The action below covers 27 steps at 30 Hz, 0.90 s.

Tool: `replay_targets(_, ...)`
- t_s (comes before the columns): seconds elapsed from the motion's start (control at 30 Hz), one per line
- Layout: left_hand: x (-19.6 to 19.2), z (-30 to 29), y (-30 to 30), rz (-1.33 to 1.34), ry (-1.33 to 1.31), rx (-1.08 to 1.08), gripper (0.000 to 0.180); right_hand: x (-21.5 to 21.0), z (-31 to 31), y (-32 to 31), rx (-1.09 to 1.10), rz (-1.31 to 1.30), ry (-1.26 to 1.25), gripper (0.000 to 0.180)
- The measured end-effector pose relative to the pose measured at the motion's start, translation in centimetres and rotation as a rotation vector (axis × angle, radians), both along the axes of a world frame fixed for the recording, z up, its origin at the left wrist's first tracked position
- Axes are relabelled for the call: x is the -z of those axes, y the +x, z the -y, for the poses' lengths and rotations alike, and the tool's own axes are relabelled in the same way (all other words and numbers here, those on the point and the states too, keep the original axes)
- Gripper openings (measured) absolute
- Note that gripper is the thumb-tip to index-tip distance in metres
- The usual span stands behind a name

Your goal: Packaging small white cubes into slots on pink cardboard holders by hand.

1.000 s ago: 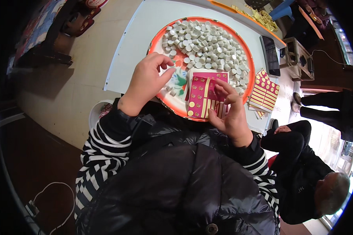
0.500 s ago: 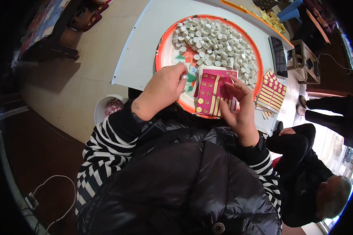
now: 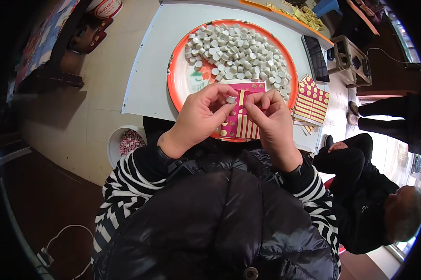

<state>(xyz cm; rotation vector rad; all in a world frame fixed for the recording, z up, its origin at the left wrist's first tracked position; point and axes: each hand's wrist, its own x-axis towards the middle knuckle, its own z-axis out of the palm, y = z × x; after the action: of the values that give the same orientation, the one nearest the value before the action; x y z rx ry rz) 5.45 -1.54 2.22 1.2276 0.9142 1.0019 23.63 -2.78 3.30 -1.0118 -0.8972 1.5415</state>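
Note:
A round orange-rimmed tray (image 3: 173,79) on a white table (image 3: 150,84) holds several small white caps (image 3: 238,51). A pink sheet of gold stickers (image 3: 241,119) lies on the tray's near edge. My left hand (image 3: 199,116) pinches one white cap (image 3: 230,99) between thumb and fingers. My right hand (image 3: 271,121) is just beside it, fingertips pinched together over the sheet; what they hold is too small to tell.
More pink and gold sticker sheets (image 3: 312,100) lie stacked at the table's right, with a dark tablet (image 3: 317,58) behind them. A white bin (image 3: 124,144) stands on the floor at the left. A seated person in black (image 3: 374,196) is at the right.
My left hand has lifted a white cap off the tray and brought it toward my right hand. Both hands have drawn together over the pink sheet.

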Motion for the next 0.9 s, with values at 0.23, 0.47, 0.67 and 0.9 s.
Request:
replay_targets(0.23,-0.3,0.2,0.3,-0.344,0.406,-0.081,0.018,0.2,-0.1,-0.2,-0.02,0.047,-0.038,0.037)
replay_targets(0.47,-0.5,0.2,0.3,-0.445,0.536,-0.075,0.022,0.1,-0.1,-0.3,-0.038,0.092,-0.031,0.039)
replay_targets(0.67,-0.5,0.2,0.3,-0.526,0.696,-0.102,0.023,0.1,-0.1,-0.3,-0.059,0.179,-0.052,0.041)
replay_targets(0.9,-1.2,-0.2,-0.8,-0.396,0.606,-0.089,0.025,-0.3,0.0,-0.1,0.005,0.061,0.063,0.025)
